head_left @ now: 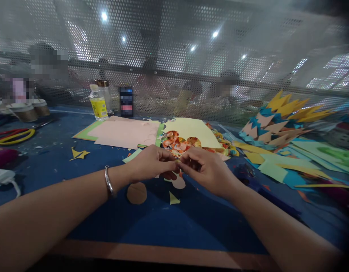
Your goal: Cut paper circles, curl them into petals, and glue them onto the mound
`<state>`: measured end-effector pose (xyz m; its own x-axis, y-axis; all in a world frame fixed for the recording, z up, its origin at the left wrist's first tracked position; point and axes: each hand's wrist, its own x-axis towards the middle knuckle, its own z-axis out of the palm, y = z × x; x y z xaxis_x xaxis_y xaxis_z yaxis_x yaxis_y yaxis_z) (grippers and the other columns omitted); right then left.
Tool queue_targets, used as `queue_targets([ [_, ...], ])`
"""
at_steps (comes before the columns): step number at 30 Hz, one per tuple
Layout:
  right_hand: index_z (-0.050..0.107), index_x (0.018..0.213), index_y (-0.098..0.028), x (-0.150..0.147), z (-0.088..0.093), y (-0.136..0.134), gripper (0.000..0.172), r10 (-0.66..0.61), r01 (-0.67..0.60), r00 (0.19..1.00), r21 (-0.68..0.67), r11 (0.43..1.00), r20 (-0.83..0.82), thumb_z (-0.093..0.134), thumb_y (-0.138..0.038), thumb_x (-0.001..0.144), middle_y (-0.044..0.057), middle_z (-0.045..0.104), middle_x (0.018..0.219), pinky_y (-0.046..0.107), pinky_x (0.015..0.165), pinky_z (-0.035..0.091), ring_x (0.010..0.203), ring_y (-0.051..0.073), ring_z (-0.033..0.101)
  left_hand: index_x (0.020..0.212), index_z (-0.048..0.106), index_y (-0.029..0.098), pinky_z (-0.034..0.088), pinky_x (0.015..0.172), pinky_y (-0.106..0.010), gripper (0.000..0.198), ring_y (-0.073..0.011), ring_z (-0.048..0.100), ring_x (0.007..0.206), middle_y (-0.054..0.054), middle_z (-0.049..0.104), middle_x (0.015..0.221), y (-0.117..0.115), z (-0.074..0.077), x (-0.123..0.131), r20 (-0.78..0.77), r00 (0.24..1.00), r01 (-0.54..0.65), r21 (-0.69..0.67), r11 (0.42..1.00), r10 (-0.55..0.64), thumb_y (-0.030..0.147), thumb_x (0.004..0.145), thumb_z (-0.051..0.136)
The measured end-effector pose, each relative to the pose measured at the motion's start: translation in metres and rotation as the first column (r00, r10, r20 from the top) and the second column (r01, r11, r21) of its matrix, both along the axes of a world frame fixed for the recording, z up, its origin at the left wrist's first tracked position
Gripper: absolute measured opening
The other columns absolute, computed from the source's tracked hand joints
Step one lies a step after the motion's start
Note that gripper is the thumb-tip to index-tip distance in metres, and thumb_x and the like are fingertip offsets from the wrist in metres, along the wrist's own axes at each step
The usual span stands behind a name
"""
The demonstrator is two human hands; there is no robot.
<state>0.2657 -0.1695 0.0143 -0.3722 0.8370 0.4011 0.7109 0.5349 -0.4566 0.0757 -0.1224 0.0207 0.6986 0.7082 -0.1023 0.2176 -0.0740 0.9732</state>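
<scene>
My left hand (153,163) and my right hand (204,168) meet fingertip to fingertip above the blue table. Both are closed in a pinch around something too small to make out. Just behind the fingers lies a heap of orange and red curled paper pieces (181,142). A pale pink paper piece (179,182) lies below the fingertips, partly covered by them. Nearer me are a round brown paper piece (137,193) and a small yellow-green scrap (173,198).
Pink sheets (123,132) and a pale yellow sheet (194,128) lie behind the hands. Farther back stand a bottle (98,104) and a phone (126,102). A spiky paper construction (272,122) and cut strips are at right, yellow-handled scissors (17,136) at left.
</scene>
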Motion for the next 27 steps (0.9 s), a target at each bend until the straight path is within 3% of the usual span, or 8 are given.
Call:
queue_targets([
  [7,0.055,0.073,-0.019,-0.0016,0.0014,-0.0002,0.018,-0.012,0.012,1.000,-0.005,1.000,-0.009,0.053,-0.027,0.089,0.000,0.053,0.067,0.024,0.055,0.040,0.061,0.012,0.050,0.083,0.070,0.012,0.055,0.066,-0.024,0.020,-0.0161,0.071,0.071,-0.008,0.073,0.077,0.0004,-0.0042,-0.0002,-0.038,0.999,0.005,0.115,0.993,-0.001,0.030,0.079,0.061],
  [19,0.056,0.074,-0.019,-0.0004,-0.0004,0.0012,0.016,-0.022,0.022,0.999,-0.018,1.000,-0.029,0.055,-0.025,0.088,-0.001,0.053,0.067,0.025,0.056,0.040,0.060,0.012,0.050,0.082,0.066,0.014,0.055,0.065,-0.026,0.013,-0.0160,0.071,0.069,-0.005,0.072,0.073,0.0008,-0.0076,0.0012,-0.031,0.999,-0.006,0.168,0.986,0.011,0.017,0.077,0.055],
  [27,0.057,0.081,-0.018,0.0000,0.0019,0.0016,0.015,-0.105,0.100,0.991,-0.063,0.993,-0.081,0.060,-0.033,0.085,-0.001,0.053,0.068,0.024,0.048,0.038,0.053,0.010,0.046,0.103,0.050,0.019,0.053,0.060,-0.026,0.022,-0.0145,0.067,0.064,-0.001,0.066,0.066,0.0008,-0.0076,-0.0013,0.098,0.995,0.001,0.199,0.980,-0.021,0.025,0.084,0.058],
])
